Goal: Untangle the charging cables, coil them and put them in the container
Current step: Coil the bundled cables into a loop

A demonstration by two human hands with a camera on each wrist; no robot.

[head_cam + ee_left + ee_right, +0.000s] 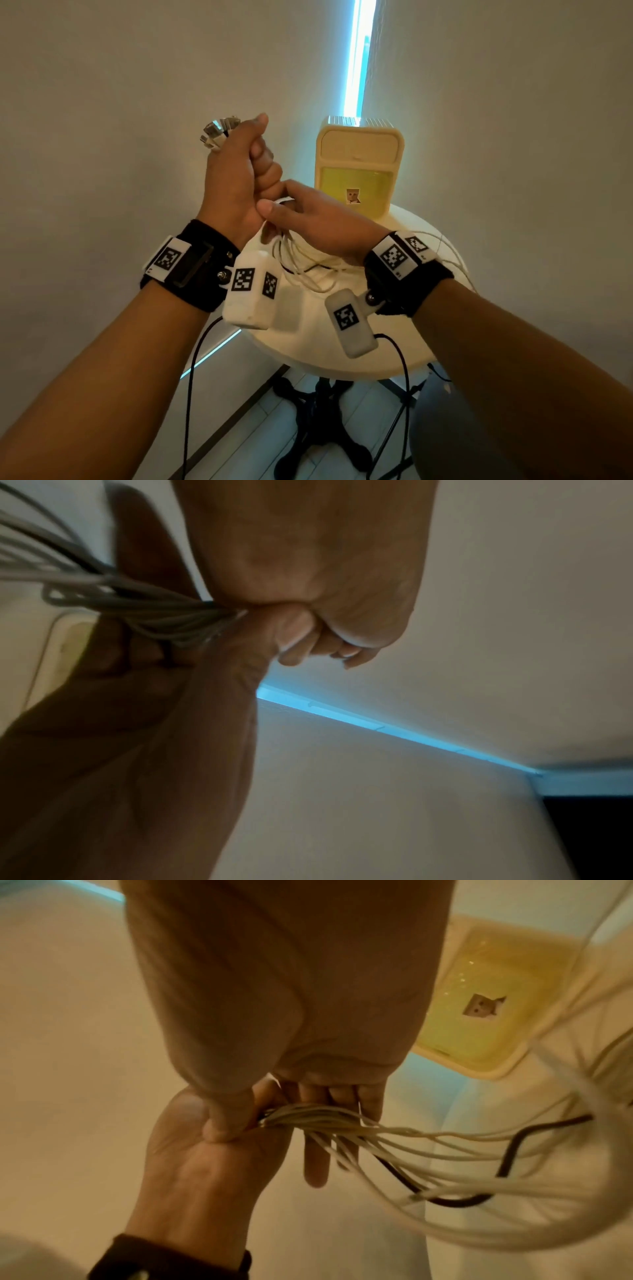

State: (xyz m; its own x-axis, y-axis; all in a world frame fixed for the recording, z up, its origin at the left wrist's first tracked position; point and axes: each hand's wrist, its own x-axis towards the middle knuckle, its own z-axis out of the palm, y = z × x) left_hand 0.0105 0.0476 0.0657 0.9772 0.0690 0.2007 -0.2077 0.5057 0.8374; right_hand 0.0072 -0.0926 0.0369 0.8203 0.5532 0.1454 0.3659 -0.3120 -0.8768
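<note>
Currently my left hand [236, 171] is clenched round the bundle of thin white charging cables [298, 260], their metal plug ends [219, 132] sticking out above the fist. My right hand [308, 219] closes thumb and fingers on the strands just below it; the loops trail down onto the round white table [308, 346]. The cream plastic container with a yellow front [359, 168] stands at the far side. Risk: pulling downward with the fist tight may cinch the one dark strand [507, 1164] among the white ones. Risk: trailing loops may snag the container.
</note>
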